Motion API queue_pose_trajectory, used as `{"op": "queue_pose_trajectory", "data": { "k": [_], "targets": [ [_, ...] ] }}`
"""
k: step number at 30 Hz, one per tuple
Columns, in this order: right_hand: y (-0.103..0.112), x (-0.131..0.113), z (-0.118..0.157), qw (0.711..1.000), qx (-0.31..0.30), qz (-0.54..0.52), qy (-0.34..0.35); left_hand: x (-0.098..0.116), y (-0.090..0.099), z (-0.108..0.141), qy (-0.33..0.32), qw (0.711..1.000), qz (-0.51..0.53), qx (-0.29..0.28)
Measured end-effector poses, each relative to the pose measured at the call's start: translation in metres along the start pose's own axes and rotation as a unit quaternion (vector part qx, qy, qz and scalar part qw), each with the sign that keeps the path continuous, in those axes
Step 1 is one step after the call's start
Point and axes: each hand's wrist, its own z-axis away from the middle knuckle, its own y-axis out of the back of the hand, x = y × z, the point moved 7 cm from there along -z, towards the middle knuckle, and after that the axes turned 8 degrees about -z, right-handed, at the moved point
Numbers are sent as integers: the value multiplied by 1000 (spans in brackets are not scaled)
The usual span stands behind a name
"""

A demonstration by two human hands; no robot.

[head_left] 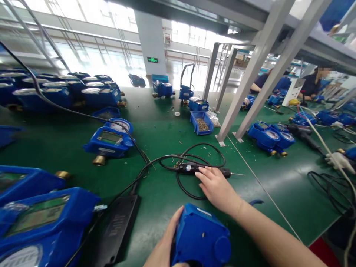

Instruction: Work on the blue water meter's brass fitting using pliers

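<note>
My left hand [167, 241] is wrapped round the side of a blue meter housing [200, 237] at the bottom centre, its back face with a round boss turned up. My right hand [214, 183] rests on a black electric screwdriver [191, 169], which lies flat with its thin bit pointing right. The right fingertips lie over its body; the thumb side is partly hidden. A black cable [167, 157] loops around the tool. Beyond it stands a blue bin [202, 124] of small screws.
At left are several blue meters [52, 215] and a black power adapter [119, 226]. Grey metal posts [236, 100] rise from the green table [155, 207]. More meters [268, 137] lie at right, where a gloved hand [340, 161] shows. Other people [310, 85] sit further back.
</note>
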Motion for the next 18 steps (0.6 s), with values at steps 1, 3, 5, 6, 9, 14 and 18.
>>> {"op": "queue_pose_trajectory", "data": {
  "k": [1, 3, 5, 6, 9, 14, 18],
  "targets": [
    [-11, 3, -8, 1000, 10, 15, 1, -2, 0, -2, 0, 1000, 13, -7],
    [-23, 12, -22, 999, 25, 38, -4, -2, 0, -4, -17, 999, 42, -14],
    [-25, 20, -34, 998, 34, 44, -5, 0, 0, -2, -36, 997, 73, -18],
    [-23, 24, -39, 998, 40, 41, -3, 1, -1, 0, -39, 995, 92, -22],
    [-3, 29, -47, 996, 92, 9, 5, 1, -6, 3, -34, 987, 151, -44],
    [86, 1, -11, 943, 316, -101, 10, 8, -7, 5, -26, 980, 194, -40],
    [154, -45, 52, 844, 442, -294, 80, 18, -9, 8, -9, 973, 225, -49]
  ]
}}
